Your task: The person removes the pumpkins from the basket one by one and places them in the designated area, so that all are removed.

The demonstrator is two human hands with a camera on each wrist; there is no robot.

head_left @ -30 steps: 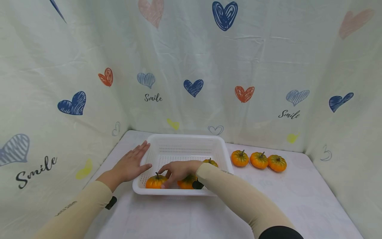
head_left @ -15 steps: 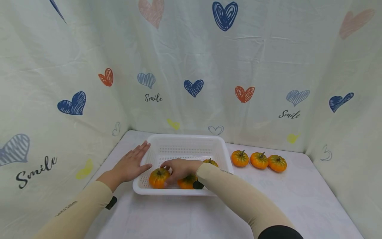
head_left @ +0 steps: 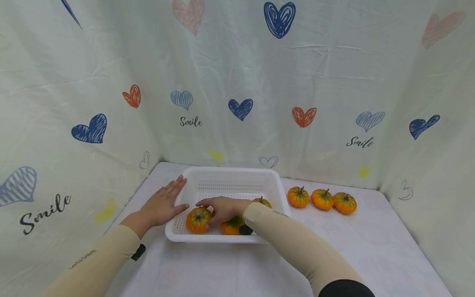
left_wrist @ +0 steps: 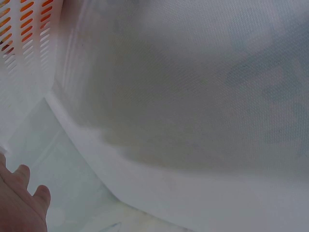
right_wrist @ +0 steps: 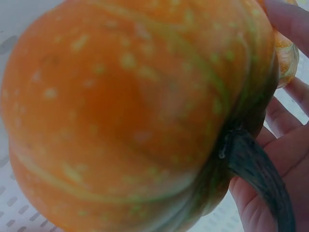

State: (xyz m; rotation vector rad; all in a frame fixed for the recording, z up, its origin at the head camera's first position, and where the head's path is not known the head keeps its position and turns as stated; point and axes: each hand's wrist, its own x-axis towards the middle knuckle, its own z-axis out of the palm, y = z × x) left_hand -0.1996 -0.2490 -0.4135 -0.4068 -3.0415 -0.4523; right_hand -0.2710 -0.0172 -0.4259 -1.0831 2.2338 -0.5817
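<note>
In the head view, my right hand (head_left: pixel 224 209) reaches into a white plastic basket (head_left: pixel 219 238), its thumb and fingers around the right side of a small orange pumpkin (head_left: pixel 196 220). Under that wrist sits a second pumpkin (head_left: pixel 231 227), and a third pumpkin (head_left: pixel 262 201) shows partly behind the forearm. Up close in the right wrist view, a pumpkin (right_wrist: pixel 120 106) with a dark stem fills most of the frame; another pumpkin (right_wrist: pixel 287 60) peeks out between thumb and fingers. My left hand (head_left: pixel 159 206) lies with straight fingers against the basket's left rim, nothing in its grasp.
Three more pumpkins stand in a row on the white table right of the basket: a near one (head_left: pixel 298 196), a middle one (head_left: pixel 322 199) and a far-right one (head_left: pixel 344 203). A curtain (head_left: pixel 237 140) printed with hearts closes off the back and sides.
The left pumpkin has turned more upright and shifted slightly right, with its stem now on top. My right fingers have stretched a little farther left behind it. The left hand stays put.
</note>
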